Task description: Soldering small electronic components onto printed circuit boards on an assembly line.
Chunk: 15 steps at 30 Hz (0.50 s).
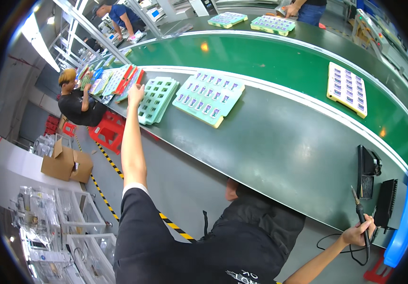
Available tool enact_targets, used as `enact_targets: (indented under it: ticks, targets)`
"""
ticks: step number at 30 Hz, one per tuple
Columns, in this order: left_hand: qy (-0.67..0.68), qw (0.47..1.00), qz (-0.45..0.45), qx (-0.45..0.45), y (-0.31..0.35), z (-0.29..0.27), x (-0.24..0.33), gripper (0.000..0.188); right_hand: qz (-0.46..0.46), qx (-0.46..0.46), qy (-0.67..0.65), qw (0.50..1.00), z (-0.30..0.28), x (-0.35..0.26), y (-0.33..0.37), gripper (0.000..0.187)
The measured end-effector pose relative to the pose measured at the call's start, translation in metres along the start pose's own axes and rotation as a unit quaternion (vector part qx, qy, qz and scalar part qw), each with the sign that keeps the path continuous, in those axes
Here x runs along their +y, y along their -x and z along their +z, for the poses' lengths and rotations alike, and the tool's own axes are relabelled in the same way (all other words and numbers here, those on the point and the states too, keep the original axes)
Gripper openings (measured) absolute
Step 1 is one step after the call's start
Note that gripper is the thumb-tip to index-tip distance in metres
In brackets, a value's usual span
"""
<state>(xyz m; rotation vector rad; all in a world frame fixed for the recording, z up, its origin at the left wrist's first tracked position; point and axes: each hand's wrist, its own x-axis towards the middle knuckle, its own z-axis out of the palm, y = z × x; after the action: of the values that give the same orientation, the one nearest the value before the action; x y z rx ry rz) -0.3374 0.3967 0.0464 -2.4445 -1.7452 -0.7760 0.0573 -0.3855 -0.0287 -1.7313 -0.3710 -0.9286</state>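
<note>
My right hand [355, 234] is wrapped round the dark handle of a soldering iron [360, 215], its metal tip pointing up and left beside the bench's right end. Stretched far to the left, my left hand [137, 93] has its fingers curled at the edge of a red-edged tray [130, 86]. Whether it grips that tray or something smaller is hidden. Just right of this hand sits a stack of mint-green trays [155, 100] with vacant pockets. Beside the stack lies a mint-green tray [208, 97] with rows of small purple-and-white parts.
A green conveyor belt [279, 71] curves behind the dark bench [261, 146], carrying a loaded cream tray [347, 89]. At right are a black iron stand [367, 170], a black slotted box [386, 199] and a blue bin [405, 222]. A co-worker [78, 102] sits at left.
</note>
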Motion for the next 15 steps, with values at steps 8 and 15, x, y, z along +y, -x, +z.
enact_targets:
  ticks: [8, 15]
  targets:
    - [0.000, 0.982, -0.106, -0.158, -0.082, 0.041, -0.012, 0.050, -0.009, 0.004, 0.076, 0.997, 0.005, 0.000, 0.007, 0.020]
    - [0.097, 0.960, -0.149, -0.216, -0.101, 0.037, -0.038, 0.037, 0.006, -0.030, 0.081, 0.996, 0.002, -0.003, 0.006, 0.023]
